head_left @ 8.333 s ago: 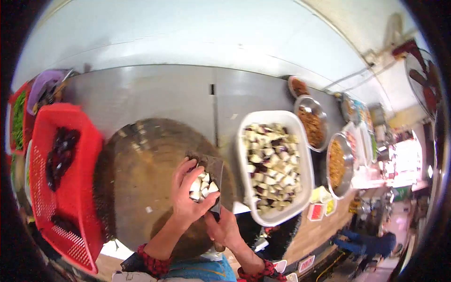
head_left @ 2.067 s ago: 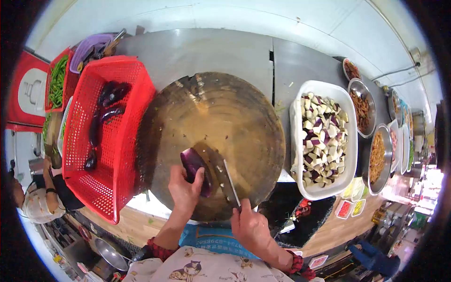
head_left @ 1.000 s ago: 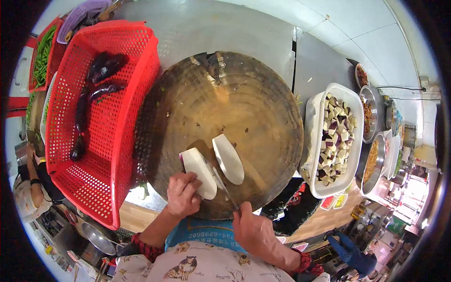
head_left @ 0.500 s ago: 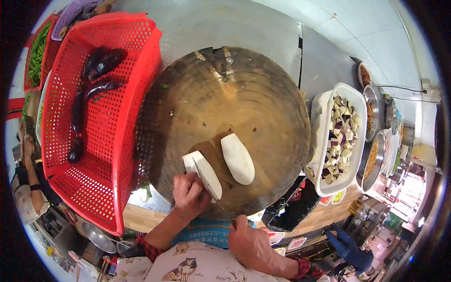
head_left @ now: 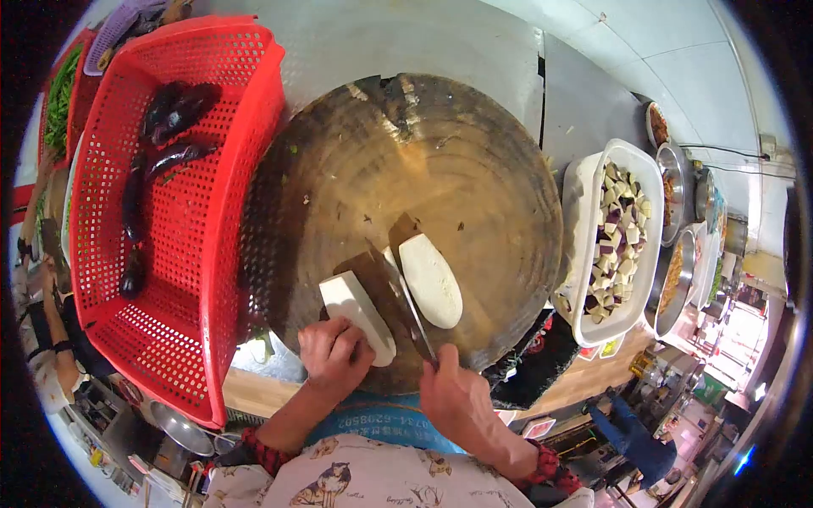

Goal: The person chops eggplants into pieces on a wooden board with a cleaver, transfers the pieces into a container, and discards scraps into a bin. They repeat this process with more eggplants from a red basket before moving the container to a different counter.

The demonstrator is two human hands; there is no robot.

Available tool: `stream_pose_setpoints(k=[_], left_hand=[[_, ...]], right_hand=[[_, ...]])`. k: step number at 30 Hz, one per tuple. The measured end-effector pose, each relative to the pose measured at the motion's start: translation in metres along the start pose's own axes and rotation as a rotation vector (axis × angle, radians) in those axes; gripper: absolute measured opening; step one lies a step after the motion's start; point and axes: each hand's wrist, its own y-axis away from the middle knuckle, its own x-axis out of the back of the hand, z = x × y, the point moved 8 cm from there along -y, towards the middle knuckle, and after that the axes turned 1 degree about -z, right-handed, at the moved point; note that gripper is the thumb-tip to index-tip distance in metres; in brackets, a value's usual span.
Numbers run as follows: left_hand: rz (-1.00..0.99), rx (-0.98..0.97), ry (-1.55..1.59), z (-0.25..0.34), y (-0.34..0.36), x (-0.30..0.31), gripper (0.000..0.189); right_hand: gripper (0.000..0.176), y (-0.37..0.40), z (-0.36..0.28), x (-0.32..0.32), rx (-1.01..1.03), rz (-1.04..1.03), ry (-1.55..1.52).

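1. Eggplant piece (head_left: 357, 313), pale cut face upward, lies at the near side of the chopping block; its near left edge is covered by fingers.
2. Left hand (head_left: 334, 360) grasps that piece with bent fingers, the fingertips tucked out of sight.
3. Right hand (head_left: 453, 389) is closed around the knife (head_left: 409, 300), hiding most of the handle. The blade is seen nearly edge-on, between the two pale pieces; whether it touches the wood is hard to tell.
4. Second eggplant piece (head_left: 430, 284) lies right of the blade, untouched by either hand. A pale sliver (head_left: 389, 254) beside it is mostly hidden by the knife.
5. Round chopping block (head_left: 474, 186) bears dark specks too small to identify.
6. Red basket (head_left: 224, 237), left of the block, holds dark eggplants (head_left: 134, 190) that overlap, making their number uncertain.
7. White tub (head_left: 586, 245), right of the block, holds diced eggplant (head_left: 614, 245).
8. Metal bowl (head_left: 690, 254) beyond the tub is partly hidden by it.
9. Two people stand farther off: one (head_left: 51, 372) cut off at left, another in blue (head_left: 639, 440), small and blurred.
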Motion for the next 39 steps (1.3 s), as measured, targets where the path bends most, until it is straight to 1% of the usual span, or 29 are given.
stream_pose_setpoints(k=[2, 4, 5, 7, 12, 14, 16, 18, 20, 21, 23, 24, 25, 26, 28, 30, 32, 33, 35, 36, 38, 39], left_hand=[[-0.002, -0.006, 0.023, 0.001, 0.002, 0.001, 0.032], [0.015, -0.027, 0.055, 0.001, 0.000, 0.001, 0.033], [-0.008, -0.026, 0.067, 0.000, 0.001, 0.000, 0.035], [-0.038, -0.018, 0.089, 0.000, 0.002, -0.001, 0.041], [-0.090, 0.011, 0.130, -0.004, 0.001, -0.005, 0.040], [-0.107, 0.024, 0.139, -0.003, 0.002, -0.007, 0.038], [-0.081, 0.041, 0.075, -0.008, 0.004, -0.008, 0.035], [-0.074, 0.036, 0.104, -0.010, 0.007, -0.002, 0.032], [-0.043, 0.019, 0.135, -0.015, 0.001, 0.002, 0.030], [-0.036, 0.008, 0.150, -0.016, 0.002, 0.006, 0.030], [-0.036, 0.003, 0.164, -0.015, 0.004, 0.014, 0.031], [-0.036, -0.064, 0.152, -0.007, 0.003, 0.016, 0.033], [-0.030, -0.135, 0.143, 0.001, -0.001, 0.018, 0.036], [-0.024, -0.135, 0.151, 0.004, -0.008, 0.019, 0.036], [-0.062, -0.243, 0.239, 0.017, -0.024, 0.019, 0.038], [-0.089, -0.230, 0.236, 0.020, -0.035, 0.006, 0.036], [-0.119, -0.221, 0.227, 0.018, -0.038, -0.004, 0.033], [-0.157, -0.197, 0.221, 0.015, -0.037, -0.011, 0.032], [-0.208, -0.166, 0.219, 0.013, -0.035, -0.020, 0.031], [-0.195, -0.147, 0.213, 0.012, -0.035, -0.021, 0.030], [-0.175, -0.143, 0.210, 0.013, -0.038, -0.021, 0.028], [-0.171, -0.146, 0.182, 0.013, -0.039, -0.020, 0.029]], right_hand=[[0.022, 0.021, -0.007, 0.004, -0.004, -0.010, -0.013], [0.023, 0.039, -0.012, -0.005, 0.037, -0.101, 0.034], [0.022, 0.044, -0.011, -0.017, 0.001, -0.203, 0.076], [0.022, 0.042, -0.014, -0.017, -0.032, -0.224, 0.051], [0.020, 0.029, -0.013, -0.033, -0.093, -0.261, 0.030], [0.018, 0.006, -0.020, -0.040, 0.074, -0.146, 0.073], [0.017, 0.000, -0.017, -0.039, 0.067, -0.114, 0.086], [0.016, 0.007, -0.013, -0.041, 0.038, -0.095, 0.080], [0.017, 0.007, -0.013, -0.032, 0.138, -0.054, -0.009], [0.017, 0.012, -0.014, -0.030, 0.143, -0.061, -0.008], [0.019, 0.028, -0.016, -0.023, 0.072, -0.052, 0.047], [0.019, 0.032, -0.018, -0.018, 0.069, -0.050, 0.047], [0.019, 0.035, -0.015, -0.009, 0.021, -0.013, 0.039], [0.019, 0.036, -0.012, -0.002, -0.028, 0.023, 0.034], [0.020, 0.034, -0.007, 0.000, -0.053, 0.022, 0.012], [0.020, 0.027, -0.004, 0.000, -0.066, 0.028, -0.017], [0.021, 0.017, -0.002, -0.010, -0.059, -0.050, 0.013], [0.021, 0.015, -0.001, -0.016, -0.060, -0.049, 0.011], [0.021, 0.015, 0.000, -0.026, -0.080, 0.002, 0.158], [0.021, 0.010, -0.003, -0.029, -0.088, -0.007, 0.155], [0.010, -0.012, -0.018, -0.021, 0.028, 0.055, 0.158], [0.010, -0.017, -0.016, -0.017, 0.036, 0.063, 0.160]])
